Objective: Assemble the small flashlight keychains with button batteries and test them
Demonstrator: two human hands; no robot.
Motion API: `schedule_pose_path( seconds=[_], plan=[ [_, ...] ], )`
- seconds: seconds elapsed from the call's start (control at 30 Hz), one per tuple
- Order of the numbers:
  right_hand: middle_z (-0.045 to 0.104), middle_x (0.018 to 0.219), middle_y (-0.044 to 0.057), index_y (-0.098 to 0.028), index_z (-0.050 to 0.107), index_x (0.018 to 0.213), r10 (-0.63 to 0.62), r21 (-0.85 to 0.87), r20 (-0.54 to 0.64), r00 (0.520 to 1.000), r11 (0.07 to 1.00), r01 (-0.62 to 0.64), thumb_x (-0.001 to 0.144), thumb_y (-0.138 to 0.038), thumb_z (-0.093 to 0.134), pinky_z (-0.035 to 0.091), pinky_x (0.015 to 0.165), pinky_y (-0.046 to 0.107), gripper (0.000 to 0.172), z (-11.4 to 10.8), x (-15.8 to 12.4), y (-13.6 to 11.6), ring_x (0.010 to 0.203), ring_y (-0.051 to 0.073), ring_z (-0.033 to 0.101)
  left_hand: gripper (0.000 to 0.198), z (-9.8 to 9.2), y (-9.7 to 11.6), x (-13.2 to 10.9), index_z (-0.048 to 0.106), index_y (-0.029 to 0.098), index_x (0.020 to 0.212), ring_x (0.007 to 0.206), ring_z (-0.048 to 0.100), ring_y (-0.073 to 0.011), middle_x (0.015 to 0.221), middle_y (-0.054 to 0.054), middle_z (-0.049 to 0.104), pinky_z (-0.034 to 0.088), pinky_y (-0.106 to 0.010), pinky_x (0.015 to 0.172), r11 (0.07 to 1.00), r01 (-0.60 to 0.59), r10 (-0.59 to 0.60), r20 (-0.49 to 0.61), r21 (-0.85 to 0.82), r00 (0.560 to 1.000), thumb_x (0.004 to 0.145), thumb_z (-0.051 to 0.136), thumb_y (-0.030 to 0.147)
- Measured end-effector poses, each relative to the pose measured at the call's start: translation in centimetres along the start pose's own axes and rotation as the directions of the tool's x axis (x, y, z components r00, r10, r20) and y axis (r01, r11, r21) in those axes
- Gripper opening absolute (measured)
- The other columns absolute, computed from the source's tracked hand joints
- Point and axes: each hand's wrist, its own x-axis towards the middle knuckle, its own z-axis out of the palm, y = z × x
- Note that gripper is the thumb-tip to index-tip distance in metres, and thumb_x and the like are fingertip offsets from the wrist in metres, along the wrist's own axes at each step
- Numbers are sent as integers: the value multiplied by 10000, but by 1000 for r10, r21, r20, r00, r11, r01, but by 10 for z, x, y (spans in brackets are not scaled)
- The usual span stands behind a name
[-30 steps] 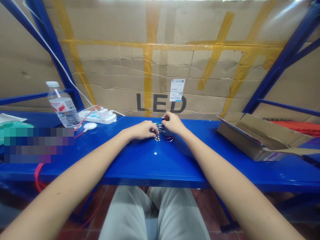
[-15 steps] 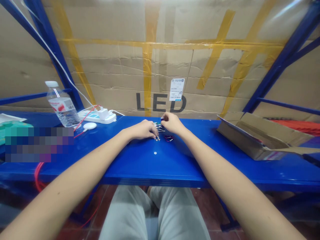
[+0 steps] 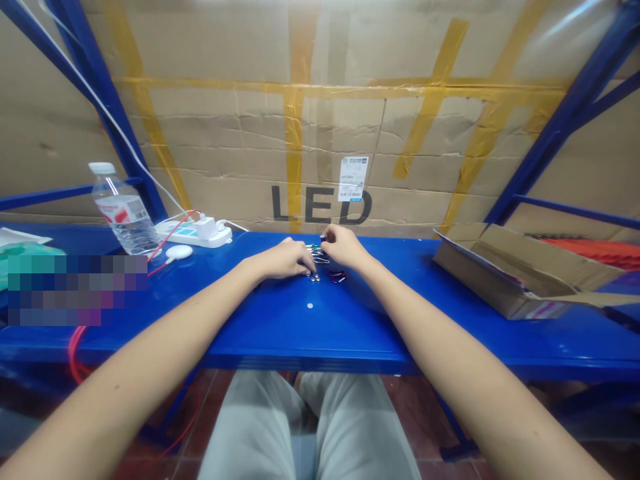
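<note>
My left hand (image 3: 291, 259) rests on the table, fingers bent downward and slightly apart. Its fingertips are beside small round silver pieces (image 3: 315, 278), perhaps touching them. My right hand (image 3: 345, 246) is closed in a pinch, and a small dark purple piece (image 3: 323, 238) shows at its fingertips; its kind is too small to tell. Between both hands lies a row of thin shiny metal pieces (image 3: 318, 255), partly covered by my fingers. A purple loop-shaped piece with a silver bar, like a carabiner (image 3: 337, 276), lies just below my right hand.
On the blue table (image 3: 320, 337), a white power strip (image 3: 220, 238), a water bottle (image 3: 125, 213) and a red cable (image 3: 75, 353) are at left. An open cardboard box (image 3: 493, 280) stands at right. Behind is a large taped carton (image 3: 225, 147). A white dot (image 3: 310, 306) marks the tabletop.
Both hands stay almost in place over the small pieces. The view has shifted very slightly; nothing is visibly taken up or let go.
</note>
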Motion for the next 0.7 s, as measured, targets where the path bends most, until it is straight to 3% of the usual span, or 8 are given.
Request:
schedule_pose_path(
  seconds=[0.3,0.57,0.7],
  plan=[
    [645,809,41,-171,603,859,-14,12,-10,1000,1000,14,732,-103,579,437,732,295,147,0,0,2,759,174,570,177,-2,-11,-4,761,270,923,1037,586,-225,1021,-10,764,331,-357,887,997,50,-44,-88,65,995,854,614,198],
    [647,801,32,-175,602,847,-43,29,-7,999,999,43,740,-85,581,436,715,284,142,-1,0,2,751,165,572,202,1,-9,-3,774,268,911,1067,536,-235,1049,-23,748,314,-372,925,993,36,-35,-12,109,999,873,580,228],
    [649,808,35,-170,602,853,-41,20,4,999,999,41,751,-82,580,431,710,278,137,0,0,2,752,163,574,199,1,-7,-2,767,260,910,1083,524,-241,1069,-32,741,303,-381,937,991,91,-93,24,99,995,863,583,201]
  ],
)
